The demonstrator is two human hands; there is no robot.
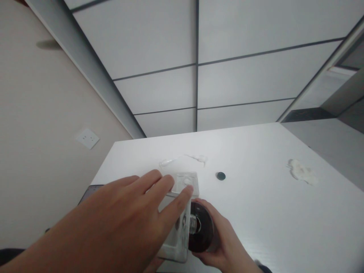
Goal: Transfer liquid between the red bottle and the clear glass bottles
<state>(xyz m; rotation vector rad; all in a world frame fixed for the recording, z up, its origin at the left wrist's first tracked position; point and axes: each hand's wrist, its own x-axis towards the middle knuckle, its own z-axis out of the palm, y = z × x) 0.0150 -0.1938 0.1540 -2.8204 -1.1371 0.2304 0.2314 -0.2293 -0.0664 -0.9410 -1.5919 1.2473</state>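
My left hand point(139, 212) reaches in from the lower left, palm down, its fingers closed over a clear box-like container point(182, 250). The index finger lies along the container's upper edge, and the thumb is mostly hidden. My right hand point(224, 235) is wrapped round a dark brown bottle point(202, 231), tilted so that its clear threaded neck points left at the container. Whether the neck passes the rim or only sits beside the wall, I cannot tell. Just beyond my fingertips lies a clear flat square piece point(186, 180) with a round raised middle.
A small dark cap point(221, 176) lies on the white table point(256, 151). Clear crumpled plastic strips point(167, 162) are behind the square piece. Crumpled white tissue point(301, 172) is at the right. A dark flat device point(88, 192) is partly behind my left arm. White panelled doors point(165, 49) stand beyond.
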